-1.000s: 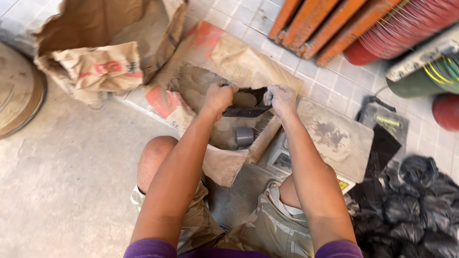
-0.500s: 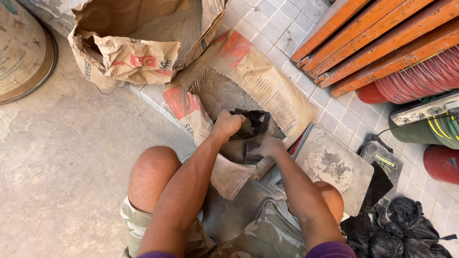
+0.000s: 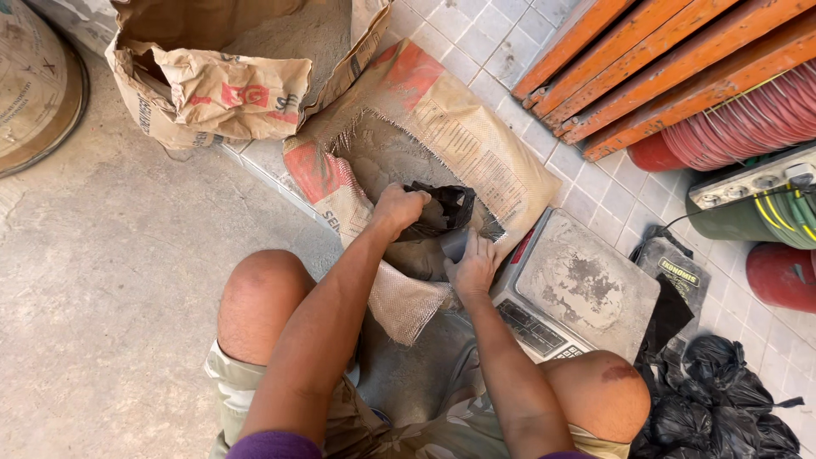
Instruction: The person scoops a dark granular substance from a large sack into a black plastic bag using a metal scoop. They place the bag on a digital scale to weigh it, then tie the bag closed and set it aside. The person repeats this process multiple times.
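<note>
Bright, even daylight fills the scene, strongest on the orange planks (image 3: 671, 68) and the tiled floor (image 3: 510, 42) at the top. Shadows are soft and short, pooling beneath the knees. The picture is sharp, with slight bending toward the edges and no glare.

The black bag (image 3: 442, 208) has been lifted up between both hands since earlier.
</note>
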